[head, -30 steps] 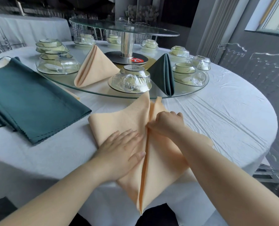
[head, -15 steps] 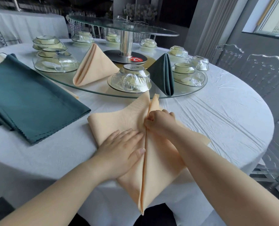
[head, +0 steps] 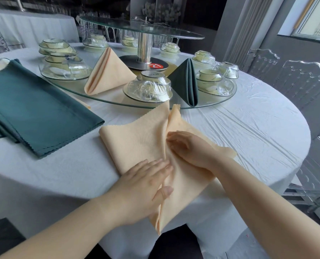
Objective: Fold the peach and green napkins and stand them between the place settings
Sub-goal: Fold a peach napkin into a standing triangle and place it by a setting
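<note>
1. In the lower centre of the frame, the peach napkin [head: 140, 139] is lying on the white tablecloth [head: 249, 128]. Its two flaps are meeting along a middle seam, and its near tip is hanging over the table edge.
2. The left hand [head: 144, 186] is pressing flat on the left flap with straight fingers. The right hand [head: 189, 148] is lying relaxed over the right flap beside the seam. Neither hand is grasping anything.
3. Since nothing is pinching the folds, the flaps are probably relying on palm pressure alone. Lifting either hand carelessly could let them spring open. The far corners are already standing apart at the top of the seam.
4. The overhanging tip is likely pulling on the cloth, so a light slip could be dragging the whole napkin toward the bottom of the frame.
5. The far corners are sitting just beside the rim of the glass turntable [head: 107, 99] and near the wrapped bowls [head: 148, 88]. A forward smoothing push could be nudging them.
6. If the flaps are ending up uneven, the finished shape may be leaning rather than standing like the folded peach napkin [head: 108, 71] and folded green napkin [head: 185, 81] in the upper centre.
7. The flat green napkins [head: 39, 109] are waiting at centre left, and a sweeping left forearm could be disturbing them.
</note>
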Motion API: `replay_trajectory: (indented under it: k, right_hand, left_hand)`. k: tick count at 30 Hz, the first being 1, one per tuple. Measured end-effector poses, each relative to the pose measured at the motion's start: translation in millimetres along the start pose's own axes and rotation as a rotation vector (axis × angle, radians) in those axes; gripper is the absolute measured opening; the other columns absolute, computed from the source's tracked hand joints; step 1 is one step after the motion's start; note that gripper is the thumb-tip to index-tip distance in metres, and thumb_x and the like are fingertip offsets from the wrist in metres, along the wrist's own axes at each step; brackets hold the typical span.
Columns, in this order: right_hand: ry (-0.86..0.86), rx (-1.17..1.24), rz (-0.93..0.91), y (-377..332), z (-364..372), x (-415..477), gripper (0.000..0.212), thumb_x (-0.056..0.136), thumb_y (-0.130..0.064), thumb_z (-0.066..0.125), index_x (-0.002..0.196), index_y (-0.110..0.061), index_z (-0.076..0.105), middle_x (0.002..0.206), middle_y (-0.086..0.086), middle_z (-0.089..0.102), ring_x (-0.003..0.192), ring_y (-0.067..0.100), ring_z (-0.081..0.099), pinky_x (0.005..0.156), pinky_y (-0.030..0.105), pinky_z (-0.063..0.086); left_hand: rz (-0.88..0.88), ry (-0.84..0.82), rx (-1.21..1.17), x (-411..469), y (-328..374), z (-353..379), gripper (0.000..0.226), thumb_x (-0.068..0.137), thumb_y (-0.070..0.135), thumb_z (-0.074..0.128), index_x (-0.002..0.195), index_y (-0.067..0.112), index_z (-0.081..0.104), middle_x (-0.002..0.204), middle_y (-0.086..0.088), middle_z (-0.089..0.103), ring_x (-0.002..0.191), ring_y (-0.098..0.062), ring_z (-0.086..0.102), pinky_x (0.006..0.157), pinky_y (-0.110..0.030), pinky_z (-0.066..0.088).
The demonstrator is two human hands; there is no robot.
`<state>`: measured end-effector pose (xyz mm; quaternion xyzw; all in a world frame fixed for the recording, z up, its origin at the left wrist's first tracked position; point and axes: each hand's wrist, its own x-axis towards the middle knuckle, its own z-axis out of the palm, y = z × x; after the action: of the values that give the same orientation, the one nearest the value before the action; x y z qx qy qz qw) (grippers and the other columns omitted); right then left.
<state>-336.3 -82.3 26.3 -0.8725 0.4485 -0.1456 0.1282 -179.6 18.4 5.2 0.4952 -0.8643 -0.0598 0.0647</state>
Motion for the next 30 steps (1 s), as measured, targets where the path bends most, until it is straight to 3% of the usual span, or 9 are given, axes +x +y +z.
replay_trajectory:
  k: [4, 7, 10, 13, 17, 21, 23, 25, 30]
  right_hand:
    - [0.194, -0.141, -0.019, -12.4, 3.9, -15.7, 0.031, 0.09, -0.018, 0.047, 0.118, -0.015, 0.061, 0.133, 0.003, 0.052, 0.129, 0.019, 0.042, 0.111, 0.028, 0.019]
    - [0.328, -0.104, -0.119, -29.7, 19.8, -40.8, 0.038, 0.083, -0.026, 0.038, 0.102, -0.011, 0.068, 0.116, 0.008, 0.065, 0.111, 0.026, 0.059, 0.1, 0.038, 0.03]
    - [0.232, -0.08, -0.106, -28.0, 27.0, -53.8, 0.049, 0.083, -0.035, 0.031, 0.109, -0.012, 0.064, 0.12, 0.005, 0.062, 0.115, 0.024, 0.056, 0.099, 0.028, 0.032]
    - [0.126, -0.151, 0.01, -4.4, 13.4, -52.4, 0.066, 0.082, -0.051, 0.018, 0.129, -0.016, 0.049, 0.141, 0.002, 0.043, 0.133, 0.018, 0.036, 0.108, 0.02, 0.019]
    - [0.102, -0.206, 0.267, 51.0, -15.3, -53.5, 0.04, 0.097, -0.031, 0.036, 0.132, -0.013, 0.043, 0.144, 0.004, 0.037, 0.135, 0.016, 0.029, 0.105, 0.021, 0.014]
    - [0.119, -0.269, 0.452, 70.4, -25.8, -55.0, 0.047, 0.096, -0.031, 0.037, 0.139, -0.013, 0.032, 0.152, 0.006, 0.022, 0.141, 0.018, 0.014, 0.112, 0.028, 0.007]
    - [0.21, -0.312, 0.419, 61.5, -26.2, -54.5, 0.05, 0.095, -0.026, 0.042, 0.141, -0.014, 0.028, 0.154, 0.003, 0.016, 0.142, 0.017, 0.01, 0.112, 0.026, 0.001]
    - [0.335, -0.214, 0.26, 41.4, -23.3, -53.1, 0.045, 0.092, -0.016, 0.047, 0.136, -0.012, 0.039, 0.15, 0.004, 0.026, 0.14, 0.018, 0.02, 0.11, 0.021, 0.006]
    - [0.141, 0.139, -0.132, -17.7, 0.1, -36.5, 0.043, 0.084, -0.017, 0.038, 0.121, -0.008, 0.057, 0.132, 0.005, 0.052, 0.127, 0.01, 0.04, 0.107, 0.018, 0.019]
  left_hand:
    - [-0.005, 0.086, 0.075, -4.1, 0.6, -2.0, 0.074, 0.096, 0.046, -0.001, 0.115, 0.014, 0.064, 0.126, 0.002, 0.059, 0.114, -0.004, 0.055, 0.1, -0.021, 0.022]
    - [0.076, 0.229, 0.08, -2.9, -4.6, 12.0, 0.052, 0.089, 0.04, 0.029, 0.095, 0.011, 0.072, 0.101, -0.001, 0.071, 0.099, -0.014, 0.062, 0.091, -0.025, 0.032]
    - [0.035, 0.247, 0.141, -1.5, -1.8, 10.9, 0.07, 0.099, 0.038, 0.009, 0.093, 0.01, 0.072, 0.101, -0.003, 0.071, 0.094, -0.014, 0.067, 0.094, -0.027, 0.03]
    - [0.014, 0.203, 0.126, -1.0, -1.2, 11.7, 0.075, 0.099, 0.037, 0.001, 0.102, 0.012, 0.071, 0.108, -0.001, 0.069, 0.1, -0.012, 0.065, 0.097, -0.027, 0.029]
    - [0.008, 0.135, 0.133, -2.4, -1.0, 11.3, 0.073, 0.099, 0.036, 0.0, 0.104, 0.014, 0.07, 0.11, 0.002, 0.068, 0.102, -0.009, 0.064, 0.093, -0.025, 0.031]
    - [-0.015, 0.041, 0.163, -3.6, 1.6, 3.8, 0.081, 0.094, 0.047, -0.009, 0.12, 0.014, 0.061, 0.13, 0.002, 0.055, 0.12, -0.004, 0.05, 0.102, -0.02, 0.019]
    - [0.011, 0.097, 0.133, 0.2, -1.5, 4.9, 0.11, 0.065, 0.067, -0.035, 0.145, 0.017, 0.021, 0.148, 0.011, -0.001, 0.133, 0.007, -0.007, 0.102, -0.007, -0.015]
    - [-0.034, 0.006, 0.038, -0.4, -2.2, 1.3, 0.125, 0.036, 0.072, -0.045, 0.146, 0.026, -0.006, 0.129, 0.026, -0.025, 0.115, 0.016, -0.03, 0.087, 0.0, -0.03]
    - [-0.024, 0.143, -0.215, -0.8, -8.4, 5.6, 0.119, 0.05, 0.082, -0.027, 0.146, 0.021, 0.008, 0.147, 0.017, 0.012, 0.118, 0.018, -0.002, 0.09, 0.007, -0.013]
